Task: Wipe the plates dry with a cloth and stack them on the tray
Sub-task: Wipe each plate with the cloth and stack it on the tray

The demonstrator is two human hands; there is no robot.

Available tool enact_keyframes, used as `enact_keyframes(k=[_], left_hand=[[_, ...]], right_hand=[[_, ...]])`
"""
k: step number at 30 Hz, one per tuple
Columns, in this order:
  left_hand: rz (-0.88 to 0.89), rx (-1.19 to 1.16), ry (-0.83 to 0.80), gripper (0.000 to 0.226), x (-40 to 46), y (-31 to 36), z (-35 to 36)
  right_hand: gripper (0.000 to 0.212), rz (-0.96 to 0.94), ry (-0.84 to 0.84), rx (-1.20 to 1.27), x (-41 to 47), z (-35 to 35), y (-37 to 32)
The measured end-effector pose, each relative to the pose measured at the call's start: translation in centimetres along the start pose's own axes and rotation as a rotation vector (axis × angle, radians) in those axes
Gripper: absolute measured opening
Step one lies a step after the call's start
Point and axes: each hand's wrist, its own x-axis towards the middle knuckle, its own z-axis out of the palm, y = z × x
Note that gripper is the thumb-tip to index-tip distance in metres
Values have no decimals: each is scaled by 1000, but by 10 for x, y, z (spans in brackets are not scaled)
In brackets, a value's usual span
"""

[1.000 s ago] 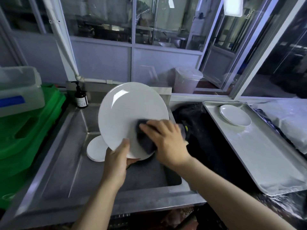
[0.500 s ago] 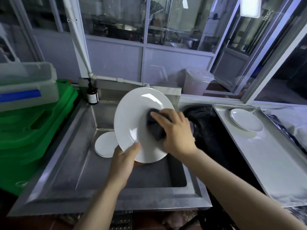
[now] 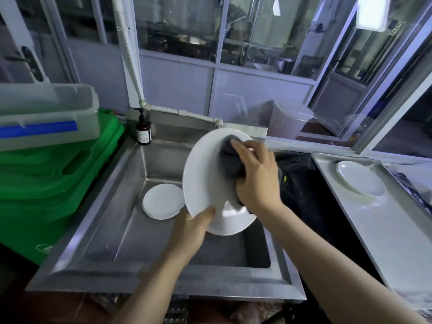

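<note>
- Head view: your left hand [image 3: 189, 226] grips the big plate [image 3: 205, 181] by its lower rim, thumb on the face and fingers curled behind it, and holds it tilted on edge above the sink [image 3: 131, 183].
- Your right hand [image 3: 256, 176] presses the dark cloth [image 3: 230, 160] against the upper right of the plate's face. The fingers curl over the cloth and pin it to the plate; only part of the cloth shows past them.
- To do this step well, keep the left thumb low on the rim so it stays out of the cloth's path, and turn the plate a little between strokes so the cloth reaches every part.
- The left and lower face lie outside the cloth for now, so I judge they need a pass, and the back and the rim under your left thumb too.
- Press with the flat of the fingers, not the tips, so the cloth stays spread and does not bunch up.
- Hold firmly. A glazed plate gripped at one edge could slip if it is wet, and the steel sink is right below.
- The plate is white, round and glossy, with a bright glare near its lower edge. You cannot tell drops from glare here.
- A small plate [image 3: 163, 201] lies flat on the sink floor, just left of the held one, waiting its turn.
- The tray [image 3: 385, 230] sits well to your right, with one plate [image 3: 361, 177] at its far end; that is where this one should go.
</note>
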Motion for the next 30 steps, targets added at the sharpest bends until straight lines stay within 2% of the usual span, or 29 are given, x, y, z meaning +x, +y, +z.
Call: enact_keyframes(k=[3,6,8,12,14,16,20,23,24,27,30], left_hand=[[-15,-11,30,27,2,-3,0],[17,31,43,26,2,-4,-7],[23,20,38,24,-1,-4,-14],[34,25,2,28,-5,-2,-18],[22,16,-22,32,-3,-1,-16],[-5,-8,-57,37,0,-3,-14],[-21,-47,-104,22,6,-4,-18],[3,-3,-18,14,16,1,-21],[14,-7,19,19,18,1,-24],[-23,-153,5,34,18,-4,-38],[-26,-236,-55,24,15,0,-45]], right_hand=[[60,-249,-120,74,-21,12,-23],[60,-374,-199,60,-29,15,-19],[58,-291,-148,37,-23,11,-7],[71,130,-7,26,-3,6,14],[72,155,4,9,1,9,8],[71,75,-12,41,3,13,-7],[68,-150,-115,139,-3,20,-44],[58,-322,-221,212,-12,23,-55],[56,-361,-251,231,-14,24,-56],[54,-406,-334,231,-18,27,-55],[60,-410,-406,201,-18,31,-52]])
